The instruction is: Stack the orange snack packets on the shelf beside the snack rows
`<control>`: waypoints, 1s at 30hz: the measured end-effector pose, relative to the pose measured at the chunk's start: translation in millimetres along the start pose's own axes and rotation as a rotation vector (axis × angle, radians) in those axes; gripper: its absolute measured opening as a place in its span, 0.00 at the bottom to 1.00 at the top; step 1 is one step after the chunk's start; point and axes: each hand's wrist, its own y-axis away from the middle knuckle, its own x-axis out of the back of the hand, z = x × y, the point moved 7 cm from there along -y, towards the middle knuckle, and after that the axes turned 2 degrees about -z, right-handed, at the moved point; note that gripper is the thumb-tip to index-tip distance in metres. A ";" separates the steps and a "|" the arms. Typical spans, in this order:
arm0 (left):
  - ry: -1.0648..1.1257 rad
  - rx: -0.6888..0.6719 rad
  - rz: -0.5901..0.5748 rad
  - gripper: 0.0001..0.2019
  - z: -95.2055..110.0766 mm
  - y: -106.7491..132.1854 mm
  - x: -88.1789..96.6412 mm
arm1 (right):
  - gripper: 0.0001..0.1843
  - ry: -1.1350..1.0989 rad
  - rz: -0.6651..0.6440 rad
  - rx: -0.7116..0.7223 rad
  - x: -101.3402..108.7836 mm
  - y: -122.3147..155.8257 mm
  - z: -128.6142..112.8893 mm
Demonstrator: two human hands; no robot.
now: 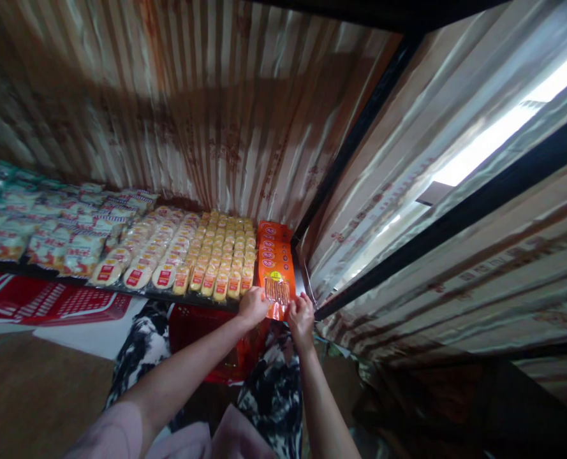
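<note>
At the right end of the shelf lies an overlapping row of orange snack packets [274, 252]. The front packet [277, 290] has a clear window with brown sticks inside. My left hand [254, 306] is closed on its lower left edge. On the other side, my right hand [301, 313] pinches the lower right edge with bent fingers. Rows of small yellow wrapped cakes [220, 255] sit directly left of the orange packets. Beyond these come rows of round wrapped pastries [152, 252] with red labels.
White and blue snack bags [85, 248] fill the shelf further left, with green packs [6, 178] at the far end. Red baskets [77, 303] stand below the shelf. Patterned curtain sheeting [226, 115] hangs behind, and a dark frame bar [436, 226] slants on the right.
</note>
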 end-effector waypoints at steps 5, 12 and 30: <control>-0.040 -0.011 -0.002 0.17 2.2 -2.0 -3.4 | 0.17 0.068 -0.005 -0.014 -8.1 0.7 6.6; -0.085 -0.010 0.000 0.13 1.4 -3.1 -4.7 | 0.17 0.100 -0.008 -0.018 -12.0 -0.9 11.2; -0.280 -0.428 -0.010 0.24 20.2 26.1 -30.8 | 0.22 0.179 0.046 0.038 -14.1 7.6 0.6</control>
